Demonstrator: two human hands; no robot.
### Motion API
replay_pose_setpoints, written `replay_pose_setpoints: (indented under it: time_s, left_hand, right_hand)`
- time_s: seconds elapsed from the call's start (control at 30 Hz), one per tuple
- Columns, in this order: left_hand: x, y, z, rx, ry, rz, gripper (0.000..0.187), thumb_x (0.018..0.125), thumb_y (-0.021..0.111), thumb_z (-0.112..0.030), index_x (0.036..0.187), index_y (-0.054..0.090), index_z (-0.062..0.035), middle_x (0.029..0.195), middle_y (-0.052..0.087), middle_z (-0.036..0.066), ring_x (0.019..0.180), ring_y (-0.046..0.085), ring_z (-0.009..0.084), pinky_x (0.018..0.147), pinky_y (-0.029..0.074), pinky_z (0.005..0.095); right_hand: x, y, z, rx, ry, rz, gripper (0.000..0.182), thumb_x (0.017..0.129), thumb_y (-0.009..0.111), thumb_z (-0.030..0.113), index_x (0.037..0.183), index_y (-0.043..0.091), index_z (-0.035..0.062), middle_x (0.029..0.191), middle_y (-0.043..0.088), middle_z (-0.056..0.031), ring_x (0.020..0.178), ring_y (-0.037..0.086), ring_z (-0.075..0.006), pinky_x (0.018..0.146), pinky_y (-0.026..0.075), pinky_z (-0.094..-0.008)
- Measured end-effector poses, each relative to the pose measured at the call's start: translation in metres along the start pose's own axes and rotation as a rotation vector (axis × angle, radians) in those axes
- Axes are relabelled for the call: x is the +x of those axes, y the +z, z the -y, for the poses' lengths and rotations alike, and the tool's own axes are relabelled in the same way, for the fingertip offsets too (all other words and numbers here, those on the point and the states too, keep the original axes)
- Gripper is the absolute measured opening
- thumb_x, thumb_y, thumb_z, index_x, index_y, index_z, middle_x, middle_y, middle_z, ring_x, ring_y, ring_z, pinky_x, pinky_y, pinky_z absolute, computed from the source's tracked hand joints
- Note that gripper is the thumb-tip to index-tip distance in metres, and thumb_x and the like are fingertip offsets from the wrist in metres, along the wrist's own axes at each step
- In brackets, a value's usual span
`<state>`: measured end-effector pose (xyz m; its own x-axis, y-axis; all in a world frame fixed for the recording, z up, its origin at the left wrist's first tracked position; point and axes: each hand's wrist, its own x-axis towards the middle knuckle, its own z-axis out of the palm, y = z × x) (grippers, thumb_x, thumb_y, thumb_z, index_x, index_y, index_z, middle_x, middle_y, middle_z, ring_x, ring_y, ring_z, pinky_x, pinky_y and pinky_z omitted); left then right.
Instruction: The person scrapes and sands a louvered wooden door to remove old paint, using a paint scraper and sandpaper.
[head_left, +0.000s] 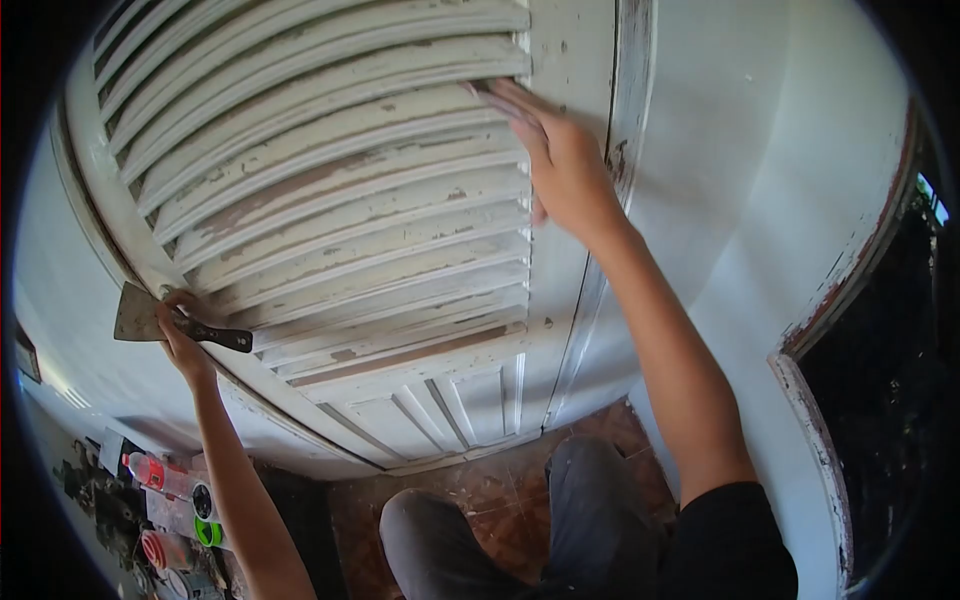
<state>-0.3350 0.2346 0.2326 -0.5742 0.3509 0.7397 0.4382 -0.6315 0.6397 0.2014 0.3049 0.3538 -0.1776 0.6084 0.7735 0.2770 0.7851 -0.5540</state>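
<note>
A white louvered door (440, 385) with chipped, worn paint fills the upper middle of the head view. My left hand (180, 325) is at the door's left edge, closed on a putty knife (137, 315) with a wide, stained blade and a dark handle. Up at the right ends of the slats is my right hand (560, 150), slightly blurred. Its fingers press a thin flat piece (482, 90), which looks like folded sandpaper, against a slat (400, 105). Most of that piece is hidden by the fingers. Brownish bare patches show on several slats.
Bottles and tubs (170, 500), some with red or green parts, stand at the lower left. White walls (720, 150) flank the door. At the right is a dark opening with a chipped frame (805, 400). My knees (430, 525) are above a reddish tiled floor (500, 490).
</note>
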Motion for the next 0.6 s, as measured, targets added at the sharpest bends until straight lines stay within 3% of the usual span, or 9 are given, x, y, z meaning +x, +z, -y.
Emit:
replay_pose_setpoints:
  time_s: [0.1, 0.13, 0.23, 0.33, 0.4, 0.47, 0.5, 0.57, 0.6]
  left_hand:
    - [-0.003, 0.0, -0.011, 0.064, 0.065, -0.027, 0.048, 0.109, 0.037, -0.039, 0.092, 0.066, -0.005, 0.092, 0.062, 0.001, 0.089, 0.055, 0.0131, 0.087, 0.041, 0.0291]
    - [-0.004, 0.005, -0.013, 0.117, 0.089, -0.011, 0.047, 0.109, 0.037, -0.039, 0.093, 0.067, -0.0062, 0.092, 0.061, -0.001, 0.089, 0.053, 0.0111, 0.086, 0.04, 0.0278]
    - [-0.003, 0.002, -0.008, 0.069, 0.033, 0.017, 0.047, 0.11, 0.037, -0.039, 0.09, 0.065, -0.0062, 0.091, 0.06, -0.001, 0.09, 0.053, 0.012, 0.087, 0.04, 0.0284]
    - [-0.005, 0.005, -0.015, 0.078, 0.064, 0.027, 0.046, 0.109, 0.037, -0.037, 0.088, 0.063, -0.0041, 0.09, 0.061, 0.002, 0.089, 0.054, 0.0143, 0.088, 0.04, 0.0293]
    - [-0.007, 0.009, -0.016, 0.077, 0.078, 0.004, 0.046, 0.109, 0.037, -0.034, 0.087, 0.062, -0.0023, 0.088, 0.061, 0.004, 0.088, 0.054, 0.0151, 0.088, 0.041, 0.0293]
    - [-0.005, 0.01, -0.011, 0.069, 0.109, -0.005, 0.046, 0.109, 0.037, -0.033, 0.086, 0.061, -0.0021, 0.087, 0.061, 0.004, 0.086, 0.054, 0.0149, 0.087, 0.041, 0.0292]
    - [-0.006, 0.009, -0.008, 0.076, 0.134, -0.009, 0.046, 0.11, 0.038, -0.033, 0.086, 0.061, -0.0019, 0.086, 0.061, 0.004, 0.085, 0.054, 0.0146, 0.085, 0.042, 0.0292]
    - [-0.006, 0.006, -0.007, 0.08, 0.146, 0.015, 0.047, 0.11, 0.037, -0.035, 0.086, 0.061, -0.0025, 0.086, 0.059, 0.003, 0.085, 0.053, 0.0136, 0.084, 0.041, 0.0288]
    - [-0.005, 0.006, -0.007, 0.085, 0.153, 0.053, 0.047, 0.11, 0.037, -0.037, 0.087, 0.06, -0.0031, 0.086, 0.058, 0.001, 0.084, 0.051, 0.0126, 0.083, 0.04, 0.0284]
  right_hand:
    - [0.0, -0.004, 0.001, 0.01, 0.034, 0.004, 0.034, 0.104, 0.047, 0.009, 0.136, 0.057, 0.0009, 0.14, 0.06, -0.0146, 0.045, 0.062, -0.0257, 0.047, 0.053, -0.0361]
    - [0.008, -0.01, 0.011, -0.024, 0.147, 0.087, 0.035, 0.104, 0.048, 0.008, 0.137, 0.056, 0.001, 0.142, 0.059, -0.0131, 0.045, 0.062, -0.0259, 0.05, 0.054, -0.0368]
    - [0.004, 0.0, 0.003, -0.042, 0.046, 0.02, 0.036, 0.103, 0.048, 0.007, 0.138, 0.055, 0.0008, 0.142, 0.059, -0.012, 0.045, 0.062, -0.0264, 0.052, 0.054, -0.0371]
    - [-0.031, -0.015, 0.019, -0.092, 0.169, 0.056, 0.04, 0.103, 0.048, 0.009, 0.143, 0.053, 0.0093, 0.136, 0.063, -0.0141, 0.051, 0.064, -0.0276, 0.059, 0.055, -0.0403]
    - [-0.07, -0.017, -0.017, -0.377, 0.174, 0.141, 0.045, 0.102, 0.05, 0.011, 0.147, 0.049, 0.0144, 0.123, 0.068, -0.0163, 0.062, 0.068, -0.0291, 0.065, 0.056, -0.0425]
    - [-0.122, -0.016, -0.028, -0.437, 0.404, 0.353, 0.049, 0.101, 0.052, 0.013, 0.15, 0.046, 0.0174, 0.106, 0.071, -0.0186, 0.073, 0.07, -0.0308, 0.07, 0.057, -0.0442]
    - [-0.16, -0.007, -0.057, -0.411, 0.14, 0.264, 0.049, 0.1, 0.053, 0.016, 0.149, 0.048, 0.0203, 0.091, 0.071, -0.0181, 0.073, 0.07, -0.0296, 0.07, 0.057, -0.0435]
    - [-0.204, -0.002, -0.054, -0.283, 0.488, 0.519, 0.048, 0.098, 0.057, 0.019, 0.146, 0.052, 0.0176, 0.081, 0.07, -0.016, 0.071, 0.07, -0.0264, 0.069, 0.055, -0.0418]
    - [-0.221, 0.002, -0.054, -0.222, 0.61, 0.609, 0.039, 0.099, 0.057, 0.022, 0.137, 0.06, 0.0132, 0.081, 0.07, -0.0168, 0.07, 0.07, -0.0263, 0.069, 0.054, -0.041]
